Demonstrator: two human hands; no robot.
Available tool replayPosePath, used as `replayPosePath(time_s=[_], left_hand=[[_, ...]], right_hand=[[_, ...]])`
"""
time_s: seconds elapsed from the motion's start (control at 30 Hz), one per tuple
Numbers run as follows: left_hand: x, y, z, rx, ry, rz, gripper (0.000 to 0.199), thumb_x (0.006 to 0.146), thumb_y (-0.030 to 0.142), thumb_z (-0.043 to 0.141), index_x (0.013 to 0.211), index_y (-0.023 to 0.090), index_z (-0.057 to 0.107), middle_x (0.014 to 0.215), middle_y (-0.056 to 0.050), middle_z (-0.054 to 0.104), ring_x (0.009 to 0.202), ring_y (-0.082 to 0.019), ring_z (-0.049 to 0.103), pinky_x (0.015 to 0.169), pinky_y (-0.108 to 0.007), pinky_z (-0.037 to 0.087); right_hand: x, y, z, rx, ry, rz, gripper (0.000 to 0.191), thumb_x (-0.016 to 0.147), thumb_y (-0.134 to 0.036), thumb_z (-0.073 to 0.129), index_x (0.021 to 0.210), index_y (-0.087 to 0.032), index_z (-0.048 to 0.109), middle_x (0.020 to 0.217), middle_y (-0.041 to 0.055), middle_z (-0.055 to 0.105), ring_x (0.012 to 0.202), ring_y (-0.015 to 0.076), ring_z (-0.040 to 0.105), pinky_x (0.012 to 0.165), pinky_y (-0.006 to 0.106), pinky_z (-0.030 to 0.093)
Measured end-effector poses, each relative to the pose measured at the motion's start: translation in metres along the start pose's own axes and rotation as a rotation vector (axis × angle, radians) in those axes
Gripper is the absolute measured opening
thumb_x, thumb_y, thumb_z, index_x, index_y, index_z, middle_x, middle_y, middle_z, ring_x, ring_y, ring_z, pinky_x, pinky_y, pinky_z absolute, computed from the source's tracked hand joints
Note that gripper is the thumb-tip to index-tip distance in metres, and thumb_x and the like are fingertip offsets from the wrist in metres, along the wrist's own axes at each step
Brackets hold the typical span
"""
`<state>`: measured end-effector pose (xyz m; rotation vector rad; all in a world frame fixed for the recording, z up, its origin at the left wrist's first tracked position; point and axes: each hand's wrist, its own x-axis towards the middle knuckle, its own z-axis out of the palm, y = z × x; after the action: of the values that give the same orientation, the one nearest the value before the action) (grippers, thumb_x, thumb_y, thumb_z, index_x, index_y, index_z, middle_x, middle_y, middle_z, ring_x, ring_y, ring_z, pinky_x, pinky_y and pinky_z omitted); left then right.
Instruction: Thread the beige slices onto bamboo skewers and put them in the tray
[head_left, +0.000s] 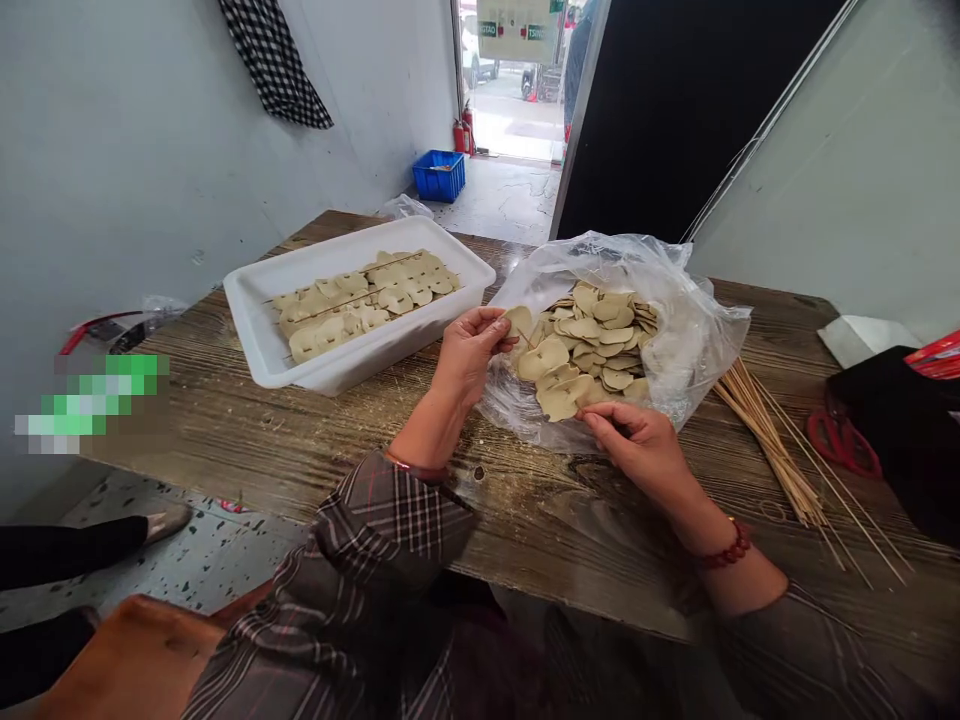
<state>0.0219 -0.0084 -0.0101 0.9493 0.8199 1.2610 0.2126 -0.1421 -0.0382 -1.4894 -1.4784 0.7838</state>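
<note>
My left hand [474,348] pinches a thin, round beige slice [519,322] between thumb and fingers, above the near left side of a clear plastic bag [686,330]. My right hand [637,440] is closed at the lower end of a row of threaded slices [553,375]. The bamboo skewer through them is mostly hidden by the slices and my fingers. Behind the row, a heap of loose beige slices [611,335] lies in the opened bag. To the left, a white plastic tub [360,365] holds several skewers of threaded slices [367,300], laid side by side.
Bare bamboo skewers [772,440] lie at the right, near red-handled scissors [844,440] and a black item [900,430]. All rest on a wooden table [300,440]. A blue crate [439,177] stands on the floor beyond. Another person's leg and shoe [166,522] show at lower left.
</note>
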Motion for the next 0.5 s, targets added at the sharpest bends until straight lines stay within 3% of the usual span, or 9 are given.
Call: replayPosePath(time_s=[0.27, 0.5], left_hand=[[-0.0013, 0.0013, 0.0011, 0.003, 0.011, 0.013, 0.017, 0.069, 0.020, 0.075, 0.081, 0.015, 0.063, 0.065, 0.003, 0.064, 0.056, -0.007, 0.059, 0.059, -0.020, 0.048], [-0.0020, -0.0015, 0.0031, 0.076, -0.005, 0.104, 0.014, 0.068, 0.020, 0.075, 0.076, 0.014, 0.066, 0.067, 0.001, 0.064, 0.059, -0.007, 0.058, 0.059, -0.020, 0.047]], right_hand=[[-0.0016, -0.0015, -0.0010, -0.016, -0.003, 0.008, 0.028, 0.084, -0.039, 0.060, 0.083, -0.016, 0.076, 0.058, 0.0011, 0.062, 0.050, 0.0117, 0.051, 0.045, 0.022, 0.036], [-0.0005, -0.0021, -0.0007, -0.035, 0.028, 0.006, 0.028, 0.083, -0.038, 0.060, 0.081, -0.016, 0.076, 0.059, 0.0015, 0.064, 0.049, 0.0117, 0.051, 0.046, 0.023, 0.037]])
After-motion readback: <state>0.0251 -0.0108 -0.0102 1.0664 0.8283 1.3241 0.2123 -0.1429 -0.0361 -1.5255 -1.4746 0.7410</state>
